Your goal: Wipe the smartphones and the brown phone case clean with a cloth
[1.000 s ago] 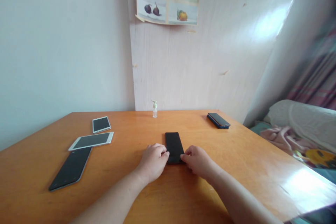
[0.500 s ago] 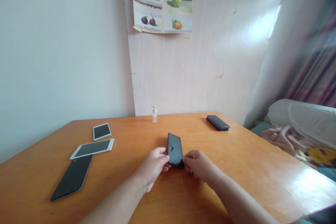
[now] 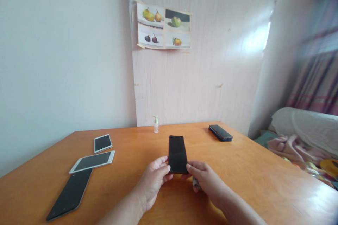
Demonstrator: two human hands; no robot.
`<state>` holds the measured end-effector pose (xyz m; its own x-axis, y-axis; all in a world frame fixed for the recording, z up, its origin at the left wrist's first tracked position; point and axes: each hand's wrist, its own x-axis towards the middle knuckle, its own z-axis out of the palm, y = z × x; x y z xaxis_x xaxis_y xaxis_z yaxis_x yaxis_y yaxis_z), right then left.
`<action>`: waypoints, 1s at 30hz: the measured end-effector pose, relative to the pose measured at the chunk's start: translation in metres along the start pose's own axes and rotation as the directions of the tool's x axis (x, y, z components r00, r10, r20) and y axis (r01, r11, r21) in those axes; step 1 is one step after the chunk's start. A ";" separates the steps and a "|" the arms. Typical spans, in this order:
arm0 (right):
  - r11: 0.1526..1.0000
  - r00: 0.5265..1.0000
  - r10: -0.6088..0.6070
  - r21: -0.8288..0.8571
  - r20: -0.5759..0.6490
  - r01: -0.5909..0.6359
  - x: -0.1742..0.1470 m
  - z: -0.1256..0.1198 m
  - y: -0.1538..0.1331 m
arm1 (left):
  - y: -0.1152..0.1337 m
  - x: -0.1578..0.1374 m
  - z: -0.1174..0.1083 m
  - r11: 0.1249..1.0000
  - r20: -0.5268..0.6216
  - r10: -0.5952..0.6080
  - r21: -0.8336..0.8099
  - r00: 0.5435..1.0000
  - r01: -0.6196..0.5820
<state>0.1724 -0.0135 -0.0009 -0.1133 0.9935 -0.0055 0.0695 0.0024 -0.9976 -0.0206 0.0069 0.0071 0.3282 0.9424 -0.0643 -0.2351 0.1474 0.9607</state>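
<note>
A black smartphone (image 3: 177,154) is held at its near end between the two hands, on the near side of the clear pump bottle (image 3: 156,126) and slightly to its right. Its left edge is pinched by the left hand (image 3: 154,175), its right edge by the right hand (image 3: 206,178); a small pale item (image 3: 195,183), too hidden to identify, is also tucked into the right fingers. Left of the bottle, a small white tablet (image 3: 102,143), a white smartphone (image 3: 92,161) and a larger black device (image 3: 70,195) are laid face up.

The head camera looks forward and down across the table (image 3: 137,147).
</note>
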 end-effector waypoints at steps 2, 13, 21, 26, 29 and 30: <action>0.998 1.000 -0.019 0.061 0.018 0.018 -0.001 0.000 0.000 | 0.001 -0.001 0.000 1.000 0.003 0.013 0.021 1.000 -0.013; 0.996 0.997 -0.043 0.075 0.069 0.038 0.000 -0.002 0.004 | 0.005 -0.003 0.002 0.997 0.022 0.046 0.053 0.999 -0.047; 0.961 0.988 -0.150 -0.242 -0.043 0.135 -0.001 0.012 0.007 | 0.002 -0.002 0.002 0.995 -0.019 0.051 0.084 0.999 -0.050; 0.759 0.960 -0.241 -0.644 -0.145 0.093 -0.010 0.028 -0.003 | -0.005 0.001 -0.001 0.995 -0.013 0.076 0.060 0.997 -0.075; 0.681 0.966 -0.178 -0.732 -0.187 -0.016 -0.010 0.034 -0.007 | -0.008 0.002 -0.001 0.990 -0.010 0.117 0.081 0.993 -0.116; 0.679 0.967 -0.168 -0.734 -0.194 -0.029 -0.008 0.035 -0.007 | -0.008 0.001 -0.001 0.989 -0.012 0.116 0.088 0.993 -0.115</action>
<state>0.1379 -0.0257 0.0032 0.0710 0.9819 0.1758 0.7778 0.0558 -0.6260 -0.0190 0.0071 -0.0011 0.2877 0.9567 0.0446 -0.1894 0.0112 0.9818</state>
